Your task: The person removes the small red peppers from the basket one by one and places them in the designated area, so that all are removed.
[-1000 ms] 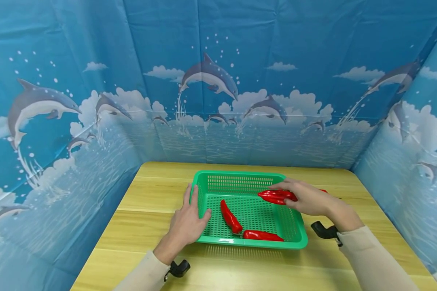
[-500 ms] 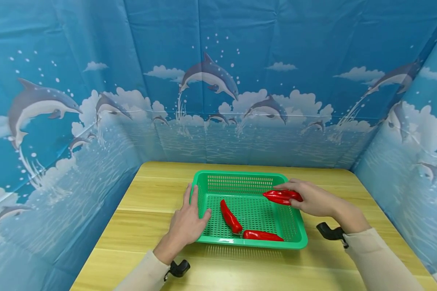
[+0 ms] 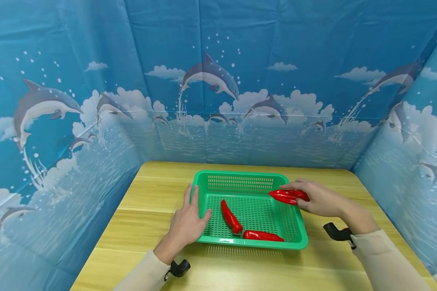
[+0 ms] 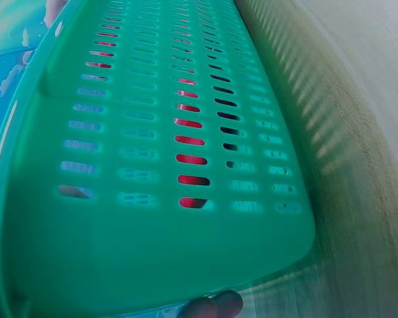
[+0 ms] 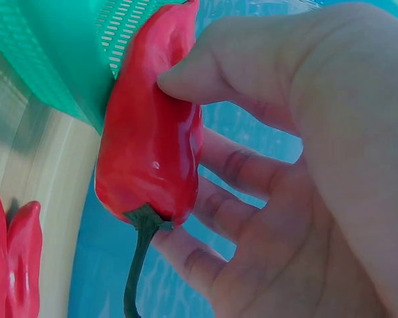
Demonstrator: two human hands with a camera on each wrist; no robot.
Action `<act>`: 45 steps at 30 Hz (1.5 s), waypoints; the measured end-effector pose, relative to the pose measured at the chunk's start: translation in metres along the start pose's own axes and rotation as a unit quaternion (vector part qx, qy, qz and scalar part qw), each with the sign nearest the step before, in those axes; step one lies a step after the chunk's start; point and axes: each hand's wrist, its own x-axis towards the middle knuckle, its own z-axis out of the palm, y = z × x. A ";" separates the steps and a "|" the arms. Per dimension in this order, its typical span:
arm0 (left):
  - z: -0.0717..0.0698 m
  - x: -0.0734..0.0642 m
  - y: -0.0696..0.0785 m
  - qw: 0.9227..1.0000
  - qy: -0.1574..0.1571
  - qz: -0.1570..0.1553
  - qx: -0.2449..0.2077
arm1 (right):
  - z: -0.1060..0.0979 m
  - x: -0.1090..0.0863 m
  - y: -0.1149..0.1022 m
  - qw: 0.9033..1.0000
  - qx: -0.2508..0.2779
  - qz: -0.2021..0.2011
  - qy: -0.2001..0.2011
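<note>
My right hand (image 3: 320, 198) holds a glossy red pepper (image 3: 289, 196) over the right rim of a green plastic basket (image 3: 240, 173). In the right wrist view the thumb presses on one side of this pepper (image 5: 149, 132), fingers behind, its dark green stem pointing down. Astride the basket's left wall is my left hand (image 3: 187, 220), thumb inside; its fingertips (image 4: 212, 306) show at the basket's lower edge in the left wrist view. Inside the basket, one red pepper (image 3: 231, 217) lies slanted and another red pepper (image 3: 263, 235) lies along the front wall.
The basket stands on a yellow wooden table (image 3: 156, 186). Two more red peppers (image 5: 23, 258) lie on the table in the right wrist view, hidden behind the right hand in the head view. A blue dolphin-print sheet (image 3: 218, 101) closes off the back and sides.
My right hand has moved right with the pepper, from above the basket's inside to over its right rim. The left hand, the basket and the peppers in it have stayed put.
</note>
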 end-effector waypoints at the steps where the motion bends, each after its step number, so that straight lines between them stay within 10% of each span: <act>1: 0.000 0.000 0.000 1.000 0.000 0.000 0.000 | -0.001 -0.001 0.001 1.000 -0.001 0.000 0.001; 45: 0.000 0.000 0.000 1.000 0.002 0.004 0.005 | -0.011 -0.026 0.018 0.999 -0.020 0.020 0.031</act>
